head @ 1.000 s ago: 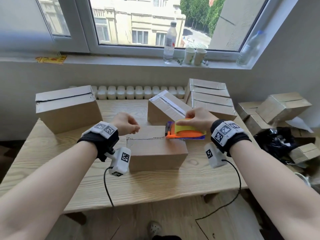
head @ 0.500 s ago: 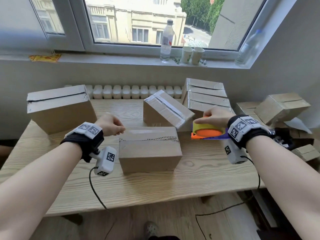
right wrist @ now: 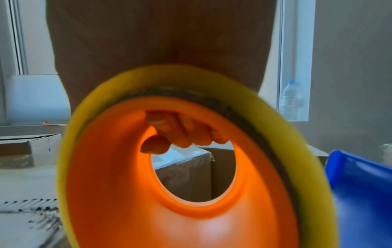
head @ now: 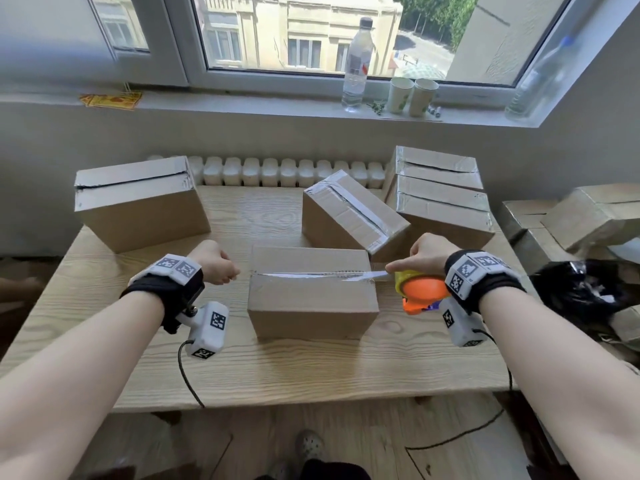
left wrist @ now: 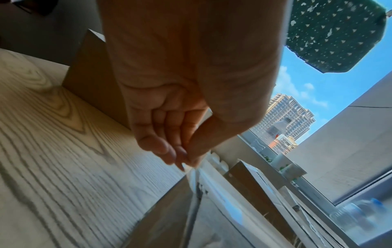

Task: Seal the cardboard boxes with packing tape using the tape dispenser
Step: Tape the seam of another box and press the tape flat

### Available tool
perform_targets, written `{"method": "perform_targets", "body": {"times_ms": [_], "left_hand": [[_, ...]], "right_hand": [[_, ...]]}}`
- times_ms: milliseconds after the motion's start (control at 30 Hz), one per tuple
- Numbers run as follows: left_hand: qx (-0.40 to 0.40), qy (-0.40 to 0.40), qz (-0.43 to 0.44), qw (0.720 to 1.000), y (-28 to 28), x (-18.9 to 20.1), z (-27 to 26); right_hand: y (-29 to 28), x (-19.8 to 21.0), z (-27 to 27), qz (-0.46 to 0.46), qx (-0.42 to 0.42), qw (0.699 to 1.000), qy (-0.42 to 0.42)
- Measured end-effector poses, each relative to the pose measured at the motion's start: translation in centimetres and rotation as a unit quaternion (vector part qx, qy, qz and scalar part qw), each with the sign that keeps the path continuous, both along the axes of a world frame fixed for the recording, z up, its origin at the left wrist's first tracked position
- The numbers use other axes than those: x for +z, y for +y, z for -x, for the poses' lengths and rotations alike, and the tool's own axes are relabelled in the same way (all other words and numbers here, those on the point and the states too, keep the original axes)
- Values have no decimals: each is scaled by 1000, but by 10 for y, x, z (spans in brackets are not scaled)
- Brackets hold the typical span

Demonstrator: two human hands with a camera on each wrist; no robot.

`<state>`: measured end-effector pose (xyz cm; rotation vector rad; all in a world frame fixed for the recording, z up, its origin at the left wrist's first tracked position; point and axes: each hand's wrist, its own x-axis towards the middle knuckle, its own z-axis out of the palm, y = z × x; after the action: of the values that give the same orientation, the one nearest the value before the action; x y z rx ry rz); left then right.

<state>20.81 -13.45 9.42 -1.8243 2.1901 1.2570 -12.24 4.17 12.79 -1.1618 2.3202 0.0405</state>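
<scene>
Clear packing tape (head: 346,276) is stretched over the top seam of the centre cardboard box (head: 311,292), which sits at the middle of the counter (head: 311,368). The free end is pinched between thumb and fingertips of the left hand (head: 216,263) at the box's 9 o'clock edge; the remaining fingers (left wrist: 161,134) are curled into the palm. The tape dispenser (head: 420,292), orange with a yellow roll, is gripped by the right hand (head: 427,252) just past the 3 o'clock edge, fingers curled through its core.

Risks, as judged:
- The strip appears to hang slightly above the seam. If it is lowered off-line, the flap gap would be left partly uncovered.
- If the left pinch slips, the tape may spring back, fold on itself and stick.
- If tension is uneven when the strip is pressed down, wrinkles or air pockets are likely.
- If the cut is made without a firm downward tilt, the tape may tear raggedly. The blade is not visible.

Differences between views:
- Head view: the full span of tape and both hands are shown, with other boxes at 10, 12 and 1 o'clock.
- Left wrist view: the pinch itself and the tape running onto the box corner are shown.
- Right wrist view: fingers (right wrist: 180,132) inside the orange hub are shown, hidden from above, along with a blue part (right wrist: 360,193) at 3 o'clock.
</scene>
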Motion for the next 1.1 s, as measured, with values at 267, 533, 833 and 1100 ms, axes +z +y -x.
{"method": "perform_targets", "body": {"times_ms": [267,533,833,1100], "left_hand": [[17,-23,-5,1000,-6,-19,-4],[6,-36,11,999,-8,-26,2],[11,-44,19,999,1,-39,16],[24,-25,31,999,-1,-46,20]], "right_hand": [[-20,-9,-3,-25,18,999,7],[-26,-22,-1,-35,9,999,13],[-27,-39,-2,-39,0,999,19],[-26,-43,-5,-38,-10,999,18]]}}
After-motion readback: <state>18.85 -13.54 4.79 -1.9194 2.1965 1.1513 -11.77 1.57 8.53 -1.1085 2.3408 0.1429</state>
